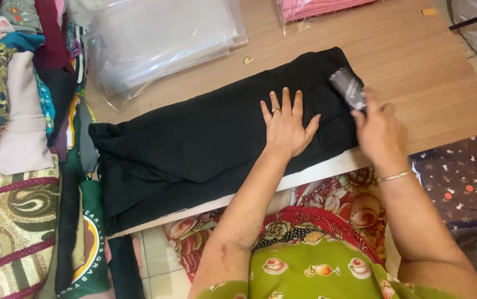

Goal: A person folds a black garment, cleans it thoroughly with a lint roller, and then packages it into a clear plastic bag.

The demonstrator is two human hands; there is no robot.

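Note:
A folded black garment (194, 144) lies across a wooden board (404, 61). My left hand (286, 124) rests flat on the cloth, fingers spread, a ring on one finger. My right hand (379, 130) is at the garment's right end, closed around a small dark grey striped object (348, 88), blurred by motion, held just above the fabric. A thin bangle sits on my right wrist.
A stack of clear plastic bags (161, 39) lies at the board's far left. A pink packaged item (321, 8) sits at the far edge. Piled colourful clothes (17, 111) fill the left side. Patterned dark fabric (460, 177) lies at right.

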